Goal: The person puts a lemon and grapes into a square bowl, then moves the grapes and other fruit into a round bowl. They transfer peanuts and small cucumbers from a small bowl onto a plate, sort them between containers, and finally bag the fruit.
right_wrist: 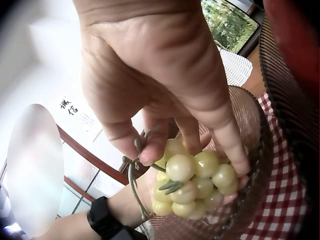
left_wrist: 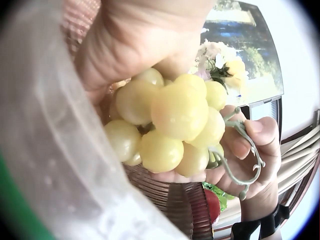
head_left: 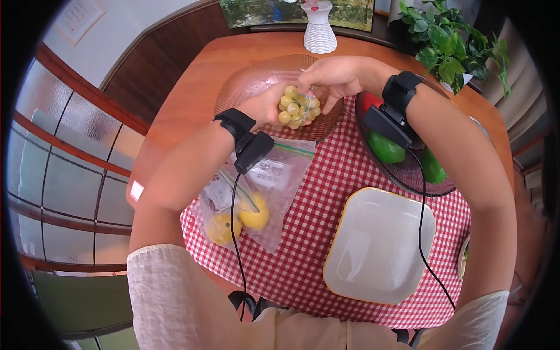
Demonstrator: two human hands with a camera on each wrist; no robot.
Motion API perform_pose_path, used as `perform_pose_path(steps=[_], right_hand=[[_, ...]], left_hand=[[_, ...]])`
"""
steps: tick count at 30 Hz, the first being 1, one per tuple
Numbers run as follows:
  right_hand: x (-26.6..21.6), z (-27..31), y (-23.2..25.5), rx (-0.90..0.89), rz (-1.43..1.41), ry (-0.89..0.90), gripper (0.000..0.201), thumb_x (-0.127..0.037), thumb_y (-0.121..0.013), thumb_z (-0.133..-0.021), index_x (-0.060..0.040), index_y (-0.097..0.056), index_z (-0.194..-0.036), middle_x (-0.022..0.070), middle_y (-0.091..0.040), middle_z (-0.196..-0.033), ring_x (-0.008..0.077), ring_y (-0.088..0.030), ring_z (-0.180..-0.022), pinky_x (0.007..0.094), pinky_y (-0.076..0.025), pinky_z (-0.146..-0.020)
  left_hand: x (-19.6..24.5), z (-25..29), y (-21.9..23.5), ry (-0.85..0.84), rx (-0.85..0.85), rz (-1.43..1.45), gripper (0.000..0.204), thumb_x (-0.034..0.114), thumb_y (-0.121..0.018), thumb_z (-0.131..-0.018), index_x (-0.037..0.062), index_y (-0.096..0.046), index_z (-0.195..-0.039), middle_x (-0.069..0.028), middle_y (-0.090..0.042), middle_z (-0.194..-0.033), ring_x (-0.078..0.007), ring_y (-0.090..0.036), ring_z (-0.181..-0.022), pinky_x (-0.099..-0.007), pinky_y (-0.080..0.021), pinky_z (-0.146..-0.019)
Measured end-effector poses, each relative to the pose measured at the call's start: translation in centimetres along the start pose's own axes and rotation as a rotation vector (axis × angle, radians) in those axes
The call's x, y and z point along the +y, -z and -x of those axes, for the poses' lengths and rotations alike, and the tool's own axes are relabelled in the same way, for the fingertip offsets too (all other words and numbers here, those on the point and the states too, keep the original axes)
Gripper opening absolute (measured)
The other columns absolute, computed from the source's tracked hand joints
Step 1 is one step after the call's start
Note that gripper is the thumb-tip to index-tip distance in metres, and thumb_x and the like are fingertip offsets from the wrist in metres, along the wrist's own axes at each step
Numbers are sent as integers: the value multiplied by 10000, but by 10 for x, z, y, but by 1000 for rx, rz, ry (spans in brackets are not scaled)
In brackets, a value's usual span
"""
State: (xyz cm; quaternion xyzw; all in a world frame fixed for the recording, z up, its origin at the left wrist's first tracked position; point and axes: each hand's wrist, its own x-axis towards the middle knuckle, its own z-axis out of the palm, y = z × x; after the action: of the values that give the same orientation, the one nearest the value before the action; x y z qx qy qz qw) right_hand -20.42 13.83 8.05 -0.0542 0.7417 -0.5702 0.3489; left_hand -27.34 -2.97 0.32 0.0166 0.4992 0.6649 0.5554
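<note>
A bunch of pale yellow-green grapes [head_left: 298,108] with a curly green stem is held above the ribbed, see-through bowl [head_left: 236,87]. From the left side, my left hand [head_left: 263,108] holds the bunch, with part of the palm and fingers hidden behind the grapes. My right hand [head_left: 333,77] reaches in from the right and above. In the right wrist view, its thumb and a fingertip pinch the stem [right_wrist: 134,172], while its other fingers [right_wrist: 232,145] extend down along the grapes. The left wrist view shows the grapes [left_wrist: 172,120] close up below the left hand.
Clear zip bags [head_left: 289,204] with yellow lemons [head_left: 254,213] lie on the checked cloth [head_left: 315,233]. A white rectangular dish [head_left: 379,245] stands front right. Behind it, a dark ribbed bowl [head_left: 408,185] holds green peppers [head_left: 385,148]. A white vase [head_left: 319,36] and leafy plant [head_left: 449,49] stand at the back.
</note>
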Motion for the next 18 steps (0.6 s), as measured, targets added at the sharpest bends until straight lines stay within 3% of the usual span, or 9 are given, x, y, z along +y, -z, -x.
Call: perform_pose_path(steps=[4,7,8,10,12,13,14,16,18], right_hand=[[-2,4,-1,-40,-15,28,372,-224,-611,-844,22,-574,-1120,209,-591,-1171,366,-591,-1084,557,-439,-947],[-6,8,0,17,-32,109,284,-191,-616,-812,9,-633,-1012,160,-602,-1120,302,-613,-977,536,-466,-924],[-9,13,2,22,-35,108,284,-191,-616,-812,9,-633,-1012,160,-602,-1120,302,-613,-977,536,-466,-924],[-16,24,5,-43,12,194,450,-224,-605,-805,38,-573,-1169,220,-550,-1212,379,-546,-1113,565,-447,-925],[-20,37,16,-63,26,263,319,-190,-585,-786,38,-627,-1005,185,-628,-1023,320,-625,-943,563,-497,-855],[-26,54,15,-86,-57,237,211,-144,-604,-765,17,-633,-898,169,-634,-951,286,-617,-915,507,-499,-839],[-32,70,15,-105,-143,205,107,-98,-622,-745,-3,-639,-791,152,-639,-879,252,-609,-886,451,-501,-822],[-28,74,27,-197,-234,225,159,-116,-588,-778,15,-645,-847,95,-683,-842,187,-665,-731,358,-568,-687],[-26,94,28,-338,-206,245,116,-87,-558,-788,-2,-637,-801,89,-671,-789,159,-649,-653,263,-555,-621]], left_hand=[[8,3,3,25,9,14,328,304,-491,-936,9,-576,-1051,-167,-657,-992,-320,-660,-808,-479,-559,-688],[21,13,-6,63,46,7,331,335,-505,-939,37,-588,-1055,-153,-654,-1044,-304,-650,-895,-469,-543,-776],[24,21,-13,-11,34,37,321,336,-519,-938,46,-591,-1055,-140,-650,-1069,-291,-635,-946,-458,-523,-833],[27,31,-19,-81,21,67,311,336,-533,-937,56,-594,-1056,-126,-646,-1095,-278,-620,-996,-448,-503,-891],[24,34,-22,-130,-43,173,280,306,-552,-939,63,-595,-1072,-114,-635,-1137,-271,-589,-1072,-449,-455,-972],[21,41,-30,-175,-14,201,252,253,-559,-939,63,-585,-1102,-116,-632,-1148,-274,-592,-1071,-454,-448,-988],[16,52,-36,-198,-109,196,282,234,-574,-930,52,-569,-1146,-117,-621,-1174,-280,-583,-1096,-465,-434,-1010],[0,74,-61,-214,-119,195,359,202,-571,-928,31,-508,-1237,-128,-588,-1233,-287,-565,-1142,-472,-426,-1024],[-19,92,-84,-228,-153,176,340,176,-541,-943,27,-491,-1244,-134,-582,-1243,-275,-571,-1137,-454,-443,-1012]])
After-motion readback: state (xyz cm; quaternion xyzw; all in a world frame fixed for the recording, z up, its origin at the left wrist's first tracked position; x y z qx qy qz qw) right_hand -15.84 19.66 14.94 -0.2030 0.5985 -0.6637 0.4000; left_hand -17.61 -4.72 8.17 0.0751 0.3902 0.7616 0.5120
